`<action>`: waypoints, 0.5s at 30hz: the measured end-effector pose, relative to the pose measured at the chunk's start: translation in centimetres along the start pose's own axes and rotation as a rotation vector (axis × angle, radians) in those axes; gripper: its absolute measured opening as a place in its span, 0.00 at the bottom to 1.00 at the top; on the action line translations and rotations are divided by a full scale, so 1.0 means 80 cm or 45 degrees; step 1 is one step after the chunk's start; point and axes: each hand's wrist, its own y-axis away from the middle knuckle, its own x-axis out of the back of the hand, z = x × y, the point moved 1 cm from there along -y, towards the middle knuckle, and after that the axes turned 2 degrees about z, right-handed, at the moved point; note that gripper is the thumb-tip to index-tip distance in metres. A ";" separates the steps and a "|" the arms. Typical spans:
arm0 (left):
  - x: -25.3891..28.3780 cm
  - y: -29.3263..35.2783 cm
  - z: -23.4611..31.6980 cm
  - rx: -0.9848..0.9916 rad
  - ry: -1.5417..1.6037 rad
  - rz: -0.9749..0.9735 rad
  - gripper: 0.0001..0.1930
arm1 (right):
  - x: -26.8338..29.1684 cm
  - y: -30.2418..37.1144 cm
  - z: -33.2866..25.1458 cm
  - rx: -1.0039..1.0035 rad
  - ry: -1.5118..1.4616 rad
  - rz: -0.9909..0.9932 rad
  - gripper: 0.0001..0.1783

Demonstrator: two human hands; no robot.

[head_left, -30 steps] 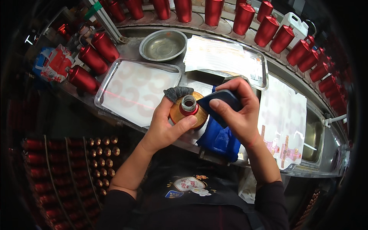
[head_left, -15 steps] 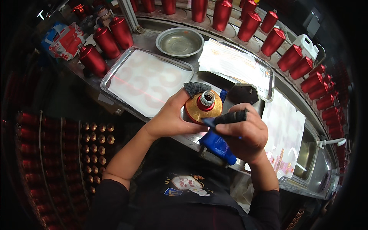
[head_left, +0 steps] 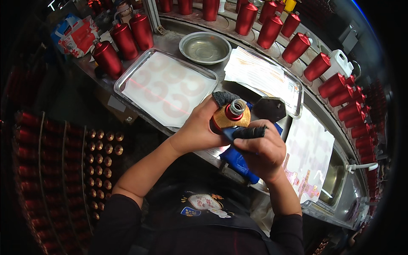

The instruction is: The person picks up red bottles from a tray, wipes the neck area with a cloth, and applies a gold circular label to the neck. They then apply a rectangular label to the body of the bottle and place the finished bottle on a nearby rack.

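My left hand point(head_left: 196, 131) is wrapped round a red bottle with a gold-coloured shoulder point(head_left: 229, 117) and a bare, threaded silver neck. The bottle's neck tilts up toward me, and its lower body is hidden. In my right hand point(head_left: 264, 151), closed, is a small blue flat tool like a scraper point(head_left: 230, 133), its blade against the near side of the gold shoulder. Dark covers wrap a finger on my right hand and a fingertip on my left. A blue cloth point(head_left: 239, 163) lies below my hands, and a black angular block point(head_left: 270, 109) stands just beyond them.
A metal tray point(head_left: 120, 90) with pale sheet and faint ring shapes lies left, near a metal bowl point(head_left: 226, 50). Papers point(head_left: 254, 70) lie in another tray. Red bottles point(head_left: 270, 32) line a curved conveyor; more stand at left point(head_left: 108, 59). A sink point(head_left: 335, 182) is at right.
The whole view has shifted slightly. My right hand has moved left, closer to the bottle, and the blue tool now covers more of its near shoulder. My left hand keeps its grip.
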 end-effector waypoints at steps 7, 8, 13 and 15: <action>-0.030 0.011 -0.004 -0.285 -0.276 0.294 0.37 | -0.007 0.008 -0.013 0.029 0.079 0.011 0.15; -0.033 0.014 -0.005 -0.303 -0.317 0.331 0.37 | -0.008 0.007 -0.012 0.027 0.027 0.058 0.16; -0.049 0.021 -0.005 -0.309 -0.547 0.526 0.38 | -0.010 0.003 -0.021 0.006 0.120 -0.006 0.17; -0.049 0.019 -0.004 -0.219 -0.363 0.504 0.38 | -0.005 0.004 -0.021 -0.123 0.016 0.073 0.15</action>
